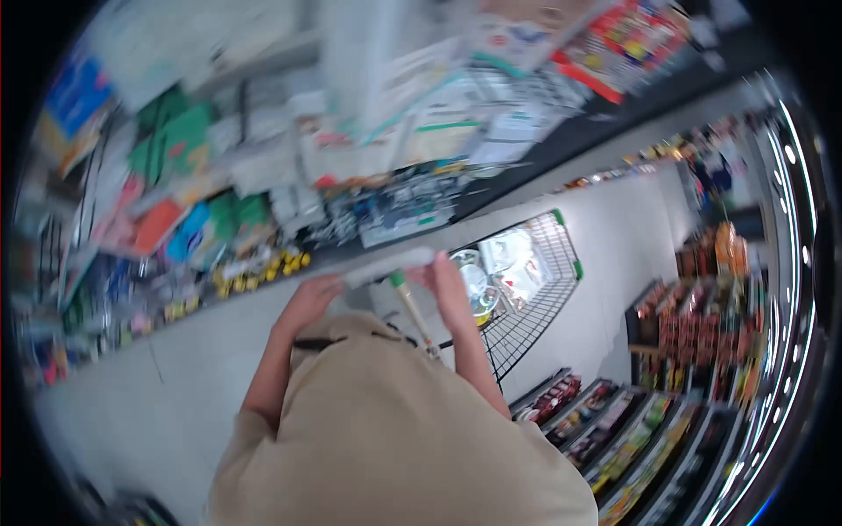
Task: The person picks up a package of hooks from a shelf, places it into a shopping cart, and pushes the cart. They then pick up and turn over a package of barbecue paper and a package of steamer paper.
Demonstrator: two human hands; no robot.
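A long white roll-shaped item (pixel 390 265), blurred, lies crosswise in front of my body. At its left end, the fingers of my left hand (pixel 314 300) are closed on it. My right hand (pixel 445 282) grips the other end. Its label and exact kind cannot be made out. Just below it is the handle bar (pixel 412 309) of a shopping cart (pixel 524 337), pale with a green end. Inside the cart are clear plastic-wrapped goods (pixel 517 261) and a round clear container (pixel 478 285), close to my right hand.
A shelf display of packaged goods (pixel 368 140) runs along the front and left, smeared by motion. Tiered racks of packets (pixel 623 438) stand at the lower right, with stacked boxes (pixel 702 316) beyond. Pale floor (pixel 140 412) extends to the left.
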